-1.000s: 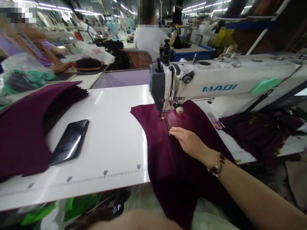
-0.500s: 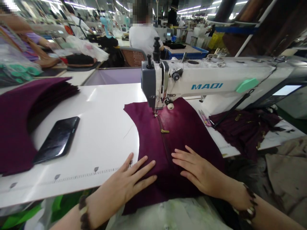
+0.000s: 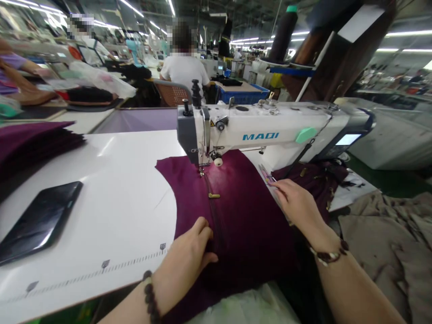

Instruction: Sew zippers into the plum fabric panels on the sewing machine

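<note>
A plum fabric piece (image 3: 249, 216) lies flat under the presser foot (image 3: 201, 171) of a white sewing machine (image 3: 290, 135). A zipper with a brass pull (image 3: 213, 195) runs down its middle. My left hand (image 3: 187, 254) rests on the fabric left of the zipper, its fingers curled in and its thumb lower down; the fingertips are partly hidden. At the fabric's right edge, my right hand (image 3: 299, 202) has its fingers closed on the handle end of small pink-handled scissors (image 3: 266, 174), whose blades point toward the machine.
A black phone (image 3: 40, 218) and a stack of plum pieces (image 3: 30, 153) lie on the left of the white table (image 3: 128, 180). More plum fabric with brass pulls (image 3: 307, 177) is bunched at the right. Beige cloth (image 3: 388, 243) lies near my right arm. A person in white (image 3: 185, 72) sits beyond.
My right hand has left the fabric and moved right to the scissors, closing on them. My left hand's spread fingers have curled in. The view has shifted right.
</note>
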Motion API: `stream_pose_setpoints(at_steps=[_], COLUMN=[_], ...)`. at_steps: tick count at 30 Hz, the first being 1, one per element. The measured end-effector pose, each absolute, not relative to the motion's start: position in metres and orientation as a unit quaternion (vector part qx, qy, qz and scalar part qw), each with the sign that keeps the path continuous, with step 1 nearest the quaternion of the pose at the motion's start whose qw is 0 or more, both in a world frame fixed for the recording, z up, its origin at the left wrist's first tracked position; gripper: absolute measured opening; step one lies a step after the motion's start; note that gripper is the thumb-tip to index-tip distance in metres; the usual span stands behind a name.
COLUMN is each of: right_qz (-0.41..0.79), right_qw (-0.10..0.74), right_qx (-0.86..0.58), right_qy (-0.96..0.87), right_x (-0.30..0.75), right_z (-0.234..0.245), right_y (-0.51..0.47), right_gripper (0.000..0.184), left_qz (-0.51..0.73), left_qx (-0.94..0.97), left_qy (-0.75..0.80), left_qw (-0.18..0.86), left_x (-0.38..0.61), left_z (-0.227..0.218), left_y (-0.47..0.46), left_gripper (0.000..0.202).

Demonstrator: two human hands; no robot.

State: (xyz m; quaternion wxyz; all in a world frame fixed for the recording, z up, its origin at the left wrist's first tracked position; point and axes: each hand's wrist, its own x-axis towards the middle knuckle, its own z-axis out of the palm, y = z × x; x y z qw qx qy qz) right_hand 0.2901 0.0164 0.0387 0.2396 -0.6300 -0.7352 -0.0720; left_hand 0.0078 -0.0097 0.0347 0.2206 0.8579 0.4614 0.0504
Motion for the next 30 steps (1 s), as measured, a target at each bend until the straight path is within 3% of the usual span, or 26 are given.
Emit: stream_pose_setpoints(at_steps=[4,12,15,17,20,22,25,30], right_qz=[-0.066,-0.067,-0.079,-0.101,-0.104,-0.005,0.132,0.153], right_qw=[0.088,0.006,0.015,0.048,0.215,0.303,0.254,0.169], right_qx=[-0.710,-0.766,-0.772,-0.769,-0.673,-0.562,-0.496,-0.545], right_qy=[-0.695,-0.639,-0.630,-0.629,-0.700,-0.770,-0.820,-0.807], right_x=[0.304,0.280,0.282,0.286,0.286,0.279,0.259,0.227], right_z=[0.042,0.034,0.046,0.056,0.068,0.070,0.066,0.050], right_y=[0.047,0.115,0.111,0.097,0.064,0.040,0.012,-0.008], right_gripper=[0.022,0.022,0.019,0.020,0.020,0.019,0.026,0.025], left_qz=[0.069,0.070,0.063,0.045,-0.005,-0.027,-0.012,0.083], left_qx=[0.834,0.745,0.693,0.673,0.670,0.672,0.671,0.681], left_qy=[0.443,0.490,0.503,0.505,0.491,0.473,0.452,0.425], left_qw=[0.321,0.448,0.513,0.539,0.557,0.569,0.588,0.591], left_x=[0.011,-0.006,-0.016,-0.022,-0.029,-0.030,-0.024,-0.007], left_z=[0.030,0.038,0.037,0.036,0.041,0.046,0.055,0.062], left_y=[-0.001,-0.008,-0.013,-0.015,-0.017,-0.017,-0.017,-0.016], left_gripper=[0.015,0.012,0.003,0.016,0.027,0.026,0.025,0.023])
